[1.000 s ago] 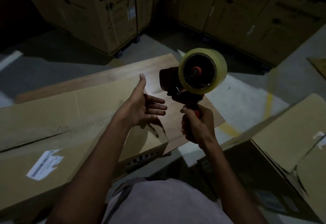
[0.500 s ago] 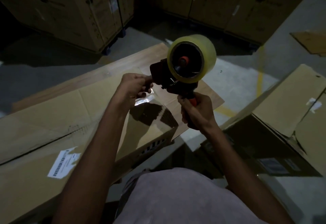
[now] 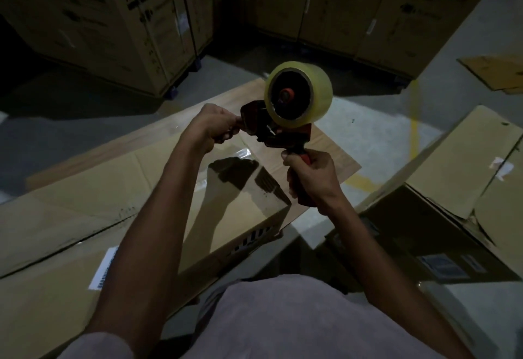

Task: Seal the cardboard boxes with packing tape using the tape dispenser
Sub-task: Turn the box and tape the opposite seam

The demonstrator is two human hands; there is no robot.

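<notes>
Two bare hands: left hand (image 3: 212,126), right hand (image 3: 310,175). One red-handled tape dispenser (image 3: 278,129) carrying one roll of clear yellowish packing tape (image 3: 300,92). Two brown cardboard boxes close by: flat box (image 3: 70,211), open-flapped box (image 3: 464,189); one white barcode label (image 3: 103,269).

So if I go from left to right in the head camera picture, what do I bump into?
White label on the flat box → left hand → tape roll → right hand on the handle → open box.

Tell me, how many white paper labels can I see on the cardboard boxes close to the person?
2. One label lies on the long flat box under the left arm; another label sits on the flap of the open box at the right. Darkness may hide more.
</notes>
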